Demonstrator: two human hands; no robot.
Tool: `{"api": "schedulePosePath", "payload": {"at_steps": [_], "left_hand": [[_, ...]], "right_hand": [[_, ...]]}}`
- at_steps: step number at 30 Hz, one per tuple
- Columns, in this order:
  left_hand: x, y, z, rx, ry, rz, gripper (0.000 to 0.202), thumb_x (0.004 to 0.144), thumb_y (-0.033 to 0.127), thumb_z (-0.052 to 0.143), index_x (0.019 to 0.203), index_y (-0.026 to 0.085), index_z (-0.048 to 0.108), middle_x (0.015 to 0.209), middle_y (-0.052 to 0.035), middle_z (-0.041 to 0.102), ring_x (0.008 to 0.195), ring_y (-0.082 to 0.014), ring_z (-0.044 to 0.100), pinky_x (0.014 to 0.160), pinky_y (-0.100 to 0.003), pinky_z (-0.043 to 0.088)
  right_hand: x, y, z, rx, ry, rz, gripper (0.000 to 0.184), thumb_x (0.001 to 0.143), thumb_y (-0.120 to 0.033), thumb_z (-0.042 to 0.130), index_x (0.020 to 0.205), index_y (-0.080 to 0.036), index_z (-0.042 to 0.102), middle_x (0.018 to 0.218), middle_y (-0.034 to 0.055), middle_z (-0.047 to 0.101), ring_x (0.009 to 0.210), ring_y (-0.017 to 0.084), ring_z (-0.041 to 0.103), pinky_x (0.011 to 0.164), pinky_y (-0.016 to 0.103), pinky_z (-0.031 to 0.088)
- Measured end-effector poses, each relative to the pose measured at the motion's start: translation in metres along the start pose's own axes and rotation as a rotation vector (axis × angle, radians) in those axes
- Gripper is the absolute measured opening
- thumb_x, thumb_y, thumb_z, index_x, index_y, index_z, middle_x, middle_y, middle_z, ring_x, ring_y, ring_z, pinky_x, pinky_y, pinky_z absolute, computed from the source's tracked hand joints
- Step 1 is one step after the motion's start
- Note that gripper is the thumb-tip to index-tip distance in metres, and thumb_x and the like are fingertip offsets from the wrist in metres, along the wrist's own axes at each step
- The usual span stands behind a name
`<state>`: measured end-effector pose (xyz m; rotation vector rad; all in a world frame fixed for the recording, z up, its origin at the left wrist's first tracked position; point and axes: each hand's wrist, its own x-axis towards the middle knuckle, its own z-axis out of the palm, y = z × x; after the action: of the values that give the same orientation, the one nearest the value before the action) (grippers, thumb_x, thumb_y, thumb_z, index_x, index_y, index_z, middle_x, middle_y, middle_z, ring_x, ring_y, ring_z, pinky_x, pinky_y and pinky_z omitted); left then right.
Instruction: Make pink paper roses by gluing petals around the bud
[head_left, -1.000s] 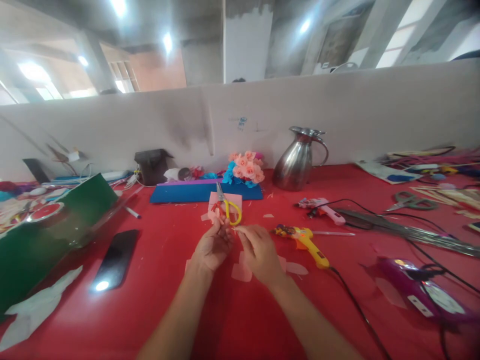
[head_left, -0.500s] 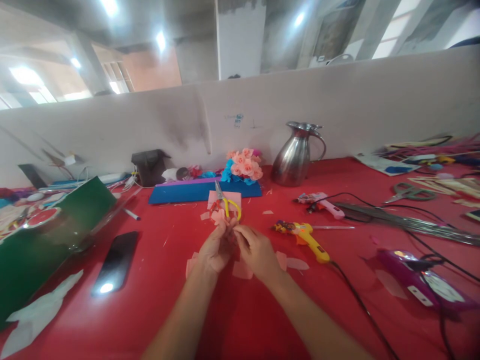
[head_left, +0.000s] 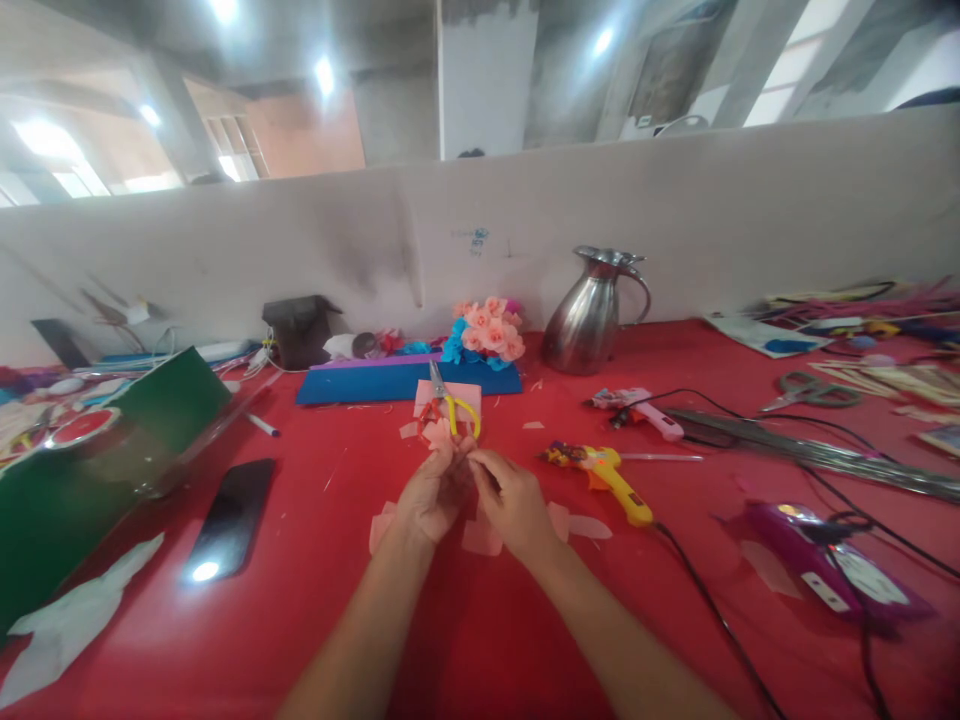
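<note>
A red tabletop (head_left: 187, 660) is backed by a pale partition (head_left: 360, 240), and by its left edge a green board (head_left: 60, 520) is seen leaning. A flat blue slab (head_left: 375, 388) is set near the partition, with a steel jug (head_left: 585, 320) stood upright to its right. At front right, a purple device (head_left: 832, 560) is trailed by black cables. The two hands are held close together above the middle: by the left hand (head_left: 431, 500) a pink paper piece (head_left: 439, 434) is pinched at the fingertips, while the right hand (head_left: 517, 500) is curled just beside it; whether anything is gripped there cannot be told. Peach flowers (head_left: 491, 330) are bunched at the slab's right end. A dark phone (head_left: 232, 515) is laid to the left, a yellow glue gun (head_left: 619, 485) to the right. Yellow-handled scissors (head_left: 451, 408) are placed just beyond the fingertips, and pink scraps (head_left: 481, 538) are scattered about the wrists.
</note>
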<state>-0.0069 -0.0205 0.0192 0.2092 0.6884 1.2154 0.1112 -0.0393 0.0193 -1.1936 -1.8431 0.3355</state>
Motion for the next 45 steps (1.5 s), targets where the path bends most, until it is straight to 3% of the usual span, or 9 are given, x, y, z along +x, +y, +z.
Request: {"api": "schedulePosePath", "payload": {"at_steps": [9, 17, 22, 28, 32, 34, 37, 40, 45], "left_hand": [[-0.001, -0.003, 0.002, 0.053, -0.007, 0.072, 0.007, 0.076, 0.021, 0.065, 0.08, 0.015, 0.066, 0.085, -0.0053, 0.071, 0.076, -0.0109, 0.064, 0.076, -0.022, 0.049], [-0.001, -0.004, 0.002, 0.075, -0.001, 0.107, 0.01, 0.07, 0.019, 0.07, 0.078, 0.014, 0.066, 0.085, -0.006, 0.071, 0.075, -0.0116, 0.065, 0.077, -0.022, 0.047], [-0.002, -0.007, 0.003, 0.089, -0.026, 0.126, 0.013, 0.067, 0.019, 0.072, 0.077, 0.014, 0.066, 0.081, -0.0055, 0.071, 0.074, -0.0116, 0.065, 0.076, -0.022, 0.047], [-0.006, -0.013, 0.008, 0.236, -0.017, 0.27, 0.015, 0.064, 0.021, 0.073, 0.075, 0.012, 0.069, 0.079, -0.0063, 0.071, 0.074, -0.0117, 0.064, 0.075, -0.021, 0.046], [-0.016, -0.006, 0.014, 0.428, -0.013, 0.447, 0.01, 0.064, 0.018, 0.072, 0.073, 0.013, 0.071, 0.073, -0.0045, 0.07, 0.078, -0.0152, 0.063, 0.075, -0.022, 0.044], [-0.02, -0.003, 0.015, 0.555, 0.018, 0.563, 0.008, 0.063, 0.016, 0.071, 0.071, 0.014, 0.072, 0.071, -0.0023, 0.069, 0.077, -0.0164, 0.061, 0.071, -0.022, 0.043], [-0.022, -0.001, 0.013, 0.691, 0.075, 0.656, 0.009, 0.063, 0.016, 0.07, 0.072, 0.017, 0.073, 0.072, -0.0007, 0.069, 0.074, -0.0164, 0.058, 0.066, -0.022, 0.041], [-0.02, -0.005, 0.008, 0.714, 0.096, 0.668, 0.012, 0.063, 0.011, 0.068, 0.071, 0.019, 0.073, 0.068, 0.0006, 0.067, 0.072, -0.0161, 0.056, 0.065, -0.021, 0.039], [-0.018, -0.008, 0.003, 0.669, 0.005, 0.676, 0.019, 0.061, 0.002, 0.067, 0.063, 0.02, 0.071, 0.068, 0.0, 0.063, 0.073, -0.0152, 0.053, 0.066, -0.018, 0.038]], "right_hand": [[0.0, -0.001, 0.0, 0.037, -0.017, 0.058, 0.018, 0.087, -0.021, 0.042, 0.09, -0.02, 0.059, 0.084, 0.0058, 0.069, 0.073, 0.018, 0.065, 0.066, 0.026, 0.046], [0.003, -0.002, -0.001, 0.249, -0.031, 0.143, 0.018, 0.086, -0.029, 0.044, 0.084, -0.02, 0.06, 0.071, 0.0012, 0.066, 0.063, 0.015, 0.062, 0.059, 0.024, 0.045], [0.002, 0.003, -0.003, 0.275, -0.037, 0.135, 0.019, 0.086, -0.03, 0.046, 0.085, -0.02, 0.062, 0.077, 0.0018, 0.068, 0.068, 0.016, 0.062, 0.063, 0.024, 0.046], [-0.002, 0.005, -0.003, 0.314, -0.017, 0.19, 0.021, 0.086, -0.031, 0.047, 0.089, -0.02, 0.064, 0.079, 0.0016, 0.068, 0.07, 0.016, 0.062, 0.064, 0.025, 0.046], [0.003, 0.012, -0.011, 0.316, -0.051, 0.163, 0.018, 0.085, -0.031, 0.05, 0.084, -0.02, 0.064, 0.077, 0.0016, 0.068, 0.069, 0.016, 0.061, 0.066, 0.027, 0.047], [0.007, 0.015, -0.022, 0.263, 0.022, 0.123, 0.016, 0.082, -0.032, 0.053, 0.079, -0.02, 0.064, 0.079, 0.0029, 0.067, 0.075, 0.018, 0.061, 0.072, 0.03, 0.047], [0.008, 0.009, -0.045, 0.171, 0.302, 0.149, 0.016, 0.081, -0.034, 0.057, 0.077, -0.02, 0.064, 0.084, 0.0053, 0.065, 0.083, 0.02, 0.059, 0.078, 0.034, 0.045], [0.005, -0.014, -0.064, 0.278, 0.523, 0.189, 0.014, 0.081, -0.033, 0.058, 0.084, -0.02, 0.061, 0.078, 0.0033, 0.062, 0.071, 0.016, 0.058, 0.069, 0.031, 0.048], [0.001, -0.063, -0.081, 0.479, 0.691, -0.025, 0.002, 0.085, -0.023, 0.053, 0.086, -0.022, 0.052, 0.078, 0.0013, 0.055, 0.073, 0.015, 0.057, 0.069, 0.032, 0.047]]}}
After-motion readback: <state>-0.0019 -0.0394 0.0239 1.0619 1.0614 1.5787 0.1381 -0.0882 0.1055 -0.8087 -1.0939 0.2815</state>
